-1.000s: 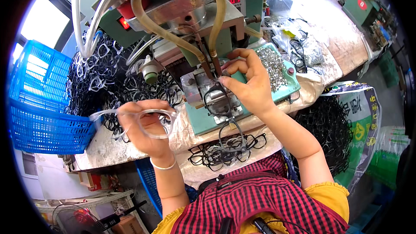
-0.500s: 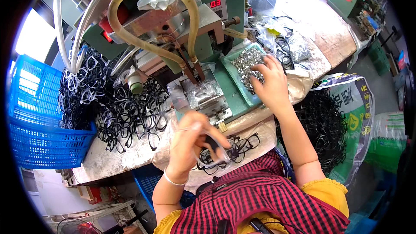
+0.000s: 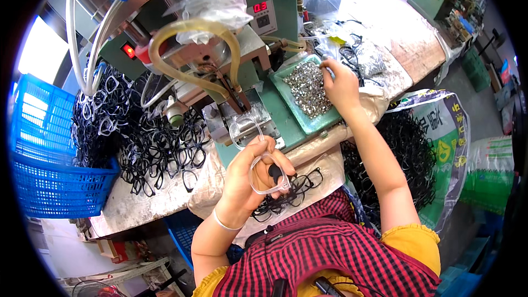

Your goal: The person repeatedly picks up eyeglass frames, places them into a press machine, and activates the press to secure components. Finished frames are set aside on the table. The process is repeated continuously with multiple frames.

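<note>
A clear eyeglass frame [image 3: 267, 191] is pinched in my left hand [image 3: 242, 173], in front of the press's metal fixture [image 3: 250, 124]. One rim shows below my fingers, and the other reaches up over the fixture's near edge. Something small and black shows by the fingers inside the lower rim; its kind is unclear. At the right edge of a pale green tray [image 3: 314, 126] heaped with tiny shiny metal pieces [image 3: 308, 88], my right hand [image 3: 342, 85] has thumb and forefinger drawn together. Whatever they hold, if anything, is too small to make out.
Hoses [image 3: 234, 49] loop down the green press [image 3: 258, 85]. Dark eyeglass frames [image 3: 165, 154] pile up left of it, beside blue baskets [image 3: 52, 181]. More frames [image 3: 291, 192] lie before me, and others fill a printed sack [image 3: 445, 148] at right.
My left hand has lifted the clear frame up toward the fixture and turned it. My right hand's spread fingers have closed at the tray's edge. The view has shifted slightly.
</note>
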`<state>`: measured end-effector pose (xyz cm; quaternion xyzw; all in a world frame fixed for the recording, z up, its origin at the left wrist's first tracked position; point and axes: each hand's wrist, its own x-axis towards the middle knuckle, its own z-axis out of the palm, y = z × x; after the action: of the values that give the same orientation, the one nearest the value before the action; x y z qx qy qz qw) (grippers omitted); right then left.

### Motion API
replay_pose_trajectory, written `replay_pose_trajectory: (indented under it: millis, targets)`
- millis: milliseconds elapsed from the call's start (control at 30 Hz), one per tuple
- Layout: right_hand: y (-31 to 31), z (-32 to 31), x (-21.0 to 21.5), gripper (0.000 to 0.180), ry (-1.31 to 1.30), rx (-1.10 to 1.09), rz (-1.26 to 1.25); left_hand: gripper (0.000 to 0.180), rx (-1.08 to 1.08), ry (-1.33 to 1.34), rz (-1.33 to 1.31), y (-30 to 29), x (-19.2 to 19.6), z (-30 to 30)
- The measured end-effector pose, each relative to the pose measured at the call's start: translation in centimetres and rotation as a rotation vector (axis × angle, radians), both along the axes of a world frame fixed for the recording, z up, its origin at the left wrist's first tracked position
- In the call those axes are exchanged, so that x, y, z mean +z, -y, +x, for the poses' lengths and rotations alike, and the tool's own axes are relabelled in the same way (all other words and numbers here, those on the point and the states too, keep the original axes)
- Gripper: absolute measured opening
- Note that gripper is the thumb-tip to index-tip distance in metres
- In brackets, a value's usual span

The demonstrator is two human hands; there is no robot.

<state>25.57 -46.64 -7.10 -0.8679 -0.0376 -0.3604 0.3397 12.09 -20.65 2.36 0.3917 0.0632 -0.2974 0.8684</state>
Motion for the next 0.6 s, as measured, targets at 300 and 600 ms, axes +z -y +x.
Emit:
replay_pose_trajectory:
  millis: [300,600]
  targets:
    - [-3.4,-2.7,-1.8,0.01,0.03,0.047,-0.058,0.028,0.039,0.048,-0.07,-2.2,-5.4,-2.7]
    - [-4.2,-1.2,-2.3,0.011,-0.015,0.191,0.952,0.012,0.758,0.704,0.728,-14.4,0.1,-2.0]
